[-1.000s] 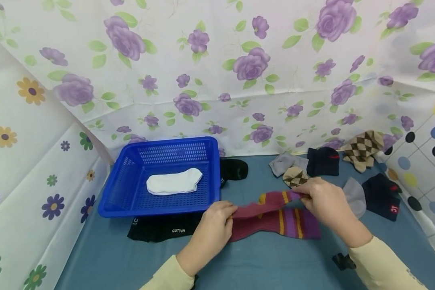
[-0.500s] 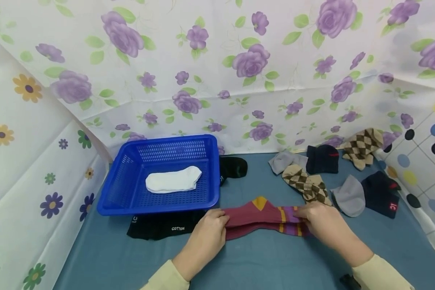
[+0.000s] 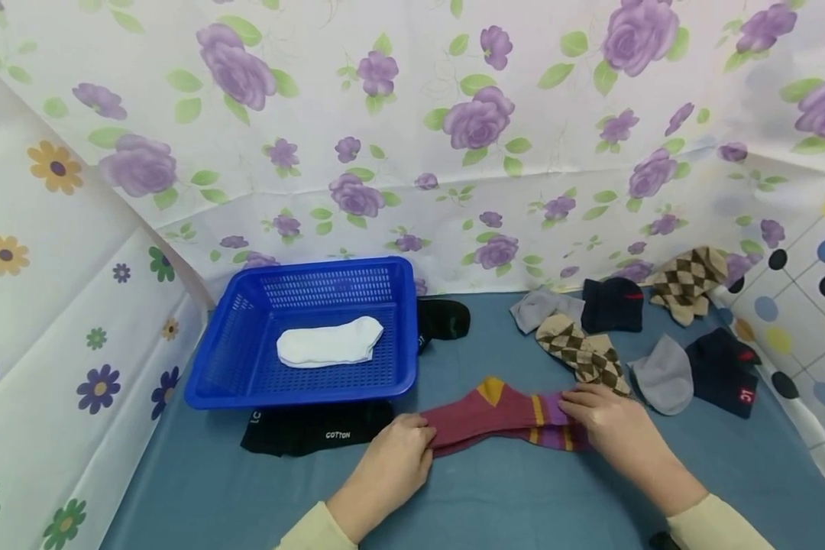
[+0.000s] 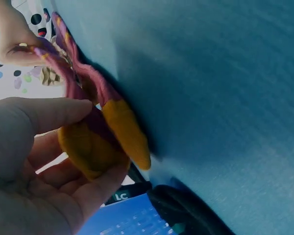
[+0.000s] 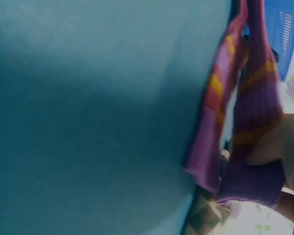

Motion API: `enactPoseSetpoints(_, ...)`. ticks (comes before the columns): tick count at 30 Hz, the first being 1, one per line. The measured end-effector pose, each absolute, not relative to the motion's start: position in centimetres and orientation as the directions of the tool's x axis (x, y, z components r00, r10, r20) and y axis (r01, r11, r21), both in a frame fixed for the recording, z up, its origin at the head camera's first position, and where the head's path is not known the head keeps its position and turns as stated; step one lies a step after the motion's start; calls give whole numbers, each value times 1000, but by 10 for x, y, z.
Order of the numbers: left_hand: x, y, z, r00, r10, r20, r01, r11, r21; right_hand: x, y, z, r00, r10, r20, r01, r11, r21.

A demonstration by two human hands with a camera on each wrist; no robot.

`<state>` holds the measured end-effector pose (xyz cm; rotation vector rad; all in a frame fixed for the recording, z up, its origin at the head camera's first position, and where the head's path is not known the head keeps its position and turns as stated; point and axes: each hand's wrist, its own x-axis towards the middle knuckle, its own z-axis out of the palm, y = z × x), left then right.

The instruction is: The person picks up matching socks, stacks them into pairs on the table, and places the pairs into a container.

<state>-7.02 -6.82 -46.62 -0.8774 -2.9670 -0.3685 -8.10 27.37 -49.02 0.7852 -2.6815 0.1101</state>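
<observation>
A maroon sock (image 3: 467, 412) with a mustard heel and purple-and-yellow striped cuff is stretched between both hands, above a matching second sock (image 3: 553, 438). My left hand (image 3: 400, 452) pinches the toe end; in the left wrist view its thumb and fingers hold a mustard toe (image 4: 90, 149), and the other toe (image 4: 127, 129) hangs beside it, apart from the thumb. My right hand (image 3: 608, 420) grips the striped cuff; the right wrist view has the thumb on the purple band (image 5: 252, 181), while the other cuff (image 5: 206, 147) lies free alongside.
A blue basket (image 3: 302, 393) at left holds a white sock (image 3: 330, 342). Black socks (image 3: 316, 429) lie partly under its front, another black sock (image 3: 447, 319) by its right side. At right are argyle (image 3: 584, 351), grey (image 3: 665, 376) and navy socks (image 3: 722, 370). A flowered curtain (image 3: 412, 153) stands behind.
The upper maroon sock has come down and now lies over the other one. My right hand has lowered with its cuff, uncovering the argyle sock; my left hand has shifted slightly left and down.
</observation>
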Motion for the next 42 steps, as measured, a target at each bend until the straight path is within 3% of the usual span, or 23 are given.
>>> enactPoseSetpoints(6, -65, -69, -477, -832, 549, 82, 555, 818, 154, -73, 275, -502, -849, -500, 171, -508, 861, -8)
enactPoseSetpoints(12, -63, -69, -481, -832, 543, 117, 554, 826, 105, -73, 280, -502, -886, -443, 134, -460, 874, -155)
enactPoseSetpoints(15, -64, -72, -477, -844, 531, 72, 535, 830, 158, -77, 276, -496, -884, -425, 192, -459, 867, -194)
enactPoseSetpoints(18, -67, -74, -470, -859, 505, 81, 511, 838, 190, -83, 264, -484, -839, -443, 315, -516, 833, -201)
enactPoseSetpoints(22, -72, -73, -469, -848, 505, 161, 523, 846, 106, -90, 239, -477, -730, -543, 414, -653, 734, -188)
enactPoseSetpoints(27, -71, -66, -472, -828, 532, 178, 551, 830, 85, -95, 211, -486, -676, -638, 368, -726, 663, -183)
enactPoseSetpoints(35, -75, -68, -480, -888, 456, 64, 460, 872, 169, -99, 201, -499, -784, -599, 165, -621, 762, -185)
enactPoseSetpoints(42, -82, -74, -483, -920, 391, 29, 380, 871, 310, -96, 208, -503, -816, -571, 87, -573, 783, -242)
